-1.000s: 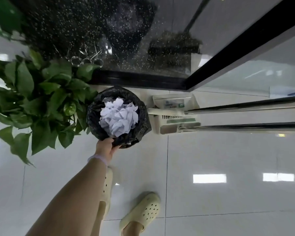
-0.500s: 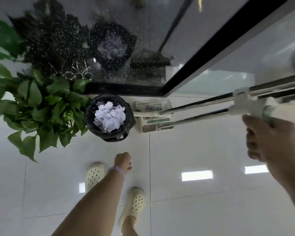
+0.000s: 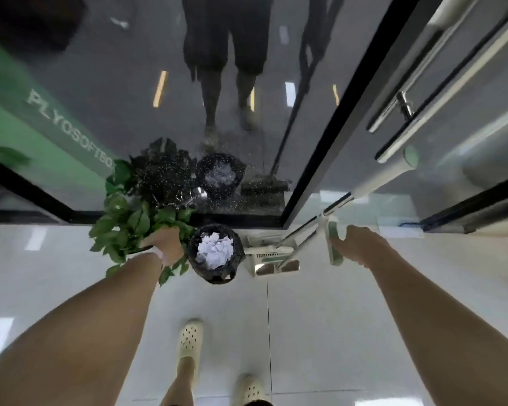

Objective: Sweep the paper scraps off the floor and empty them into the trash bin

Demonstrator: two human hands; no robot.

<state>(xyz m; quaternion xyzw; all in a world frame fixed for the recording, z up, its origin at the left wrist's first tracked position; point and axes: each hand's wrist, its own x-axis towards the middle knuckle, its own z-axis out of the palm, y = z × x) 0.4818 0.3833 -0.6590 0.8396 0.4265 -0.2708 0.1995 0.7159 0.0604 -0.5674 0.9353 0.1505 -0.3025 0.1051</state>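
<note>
A round trash bin [image 3: 235, 260] lined with a black bag stands on the white floor against a glass wall. White paper scraps [image 3: 214, 252] fill it. To its right a white and green dustpan and broom set [image 3: 276, 260] stands upright, its long handles [image 3: 376, 183] leaning toward the glass door. My left hand [image 3: 166, 244] hangs over the plant's leaves, left of the bin, holding nothing. My right hand [image 3: 364, 244] is beside the green grip [image 3: 333, 244] of one handle, fingers loosely curled and not round it.
A leafy green potted plant [image 3: 123, 224] stands left of the bin. Dark glass panels [image 3: 217, 98] and a glass door with a metal pull bar [image 3: 405, 108] close off the far side. My feet in pale clogs [image 3: 189, 338] stand on glossy white tiles.
The view has risen and pulled back from the bin. My left hand has left the bin's rim and lifted away; my right hand has come into view next to the handles.
</note>
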